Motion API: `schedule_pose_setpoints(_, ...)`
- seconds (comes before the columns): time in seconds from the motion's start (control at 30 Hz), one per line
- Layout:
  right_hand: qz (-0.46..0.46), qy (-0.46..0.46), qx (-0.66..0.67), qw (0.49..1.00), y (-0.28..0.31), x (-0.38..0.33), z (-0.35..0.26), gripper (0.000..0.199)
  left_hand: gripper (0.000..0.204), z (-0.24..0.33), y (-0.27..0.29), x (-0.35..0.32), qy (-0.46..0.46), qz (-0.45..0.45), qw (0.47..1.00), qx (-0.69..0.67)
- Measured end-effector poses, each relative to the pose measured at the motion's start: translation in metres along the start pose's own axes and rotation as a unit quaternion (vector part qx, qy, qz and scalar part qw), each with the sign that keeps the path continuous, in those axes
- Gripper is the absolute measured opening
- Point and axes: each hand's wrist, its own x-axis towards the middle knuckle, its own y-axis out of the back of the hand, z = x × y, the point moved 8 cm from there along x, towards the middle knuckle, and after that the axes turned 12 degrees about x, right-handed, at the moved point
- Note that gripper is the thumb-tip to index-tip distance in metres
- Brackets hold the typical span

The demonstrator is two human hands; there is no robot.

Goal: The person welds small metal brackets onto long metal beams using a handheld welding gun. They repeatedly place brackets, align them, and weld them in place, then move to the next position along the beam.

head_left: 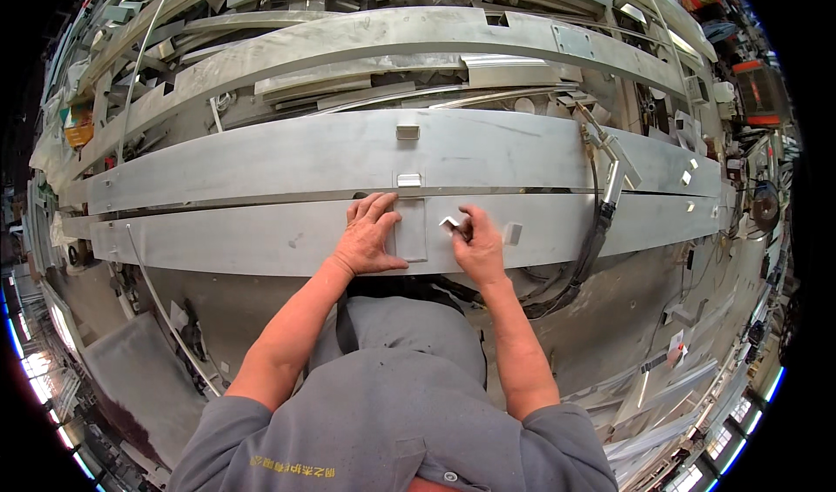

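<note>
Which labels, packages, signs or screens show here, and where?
Yellow printed marking: chest of the person's grey work shirt, bottom of the view, a short row of small characters.
White tag with a red patch: on the bench at lower right, small and rectangular.
No screens, signs or packages can be made out.

You have only one view, from the camera on your head, and it looks steeply down at the workbench from close above. Your grey shirt fills the 6 o'clock edge. Your left hand and right hand sit just below the centre. The long metal panel runs from 9 to 3 o'clock, and the fisheye lens bends it toward the rim.
</note>
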Motion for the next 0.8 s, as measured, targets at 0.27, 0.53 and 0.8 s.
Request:
schedule_pose_setpoints(0.27, -0.088, 0.172, -0.074, 0.978, -0.070, 0.036, -0.032, 0.012, 0.081, -0.001, 0.001, 0.001, 0.004, -0.011, 1.000, -0.009)
schedule_pose_setpoints(0.53, -0.093, 0.175, -0.125, 0.972, -0.079, 0.045, -0.029, 0.015, 0.081, -0.003, 0.002, -0.001, 0.006, 0.002, 1.000, -0.024)
schedule_pose_setpoints(0.8, -0.143, 0.152, -0.150, 0.966, -0.083, 0.052, -0.024, 0.018, 0.081, -0.003, 0.002, 0.000, 0.000, 0.013, 1.000, -0.022)
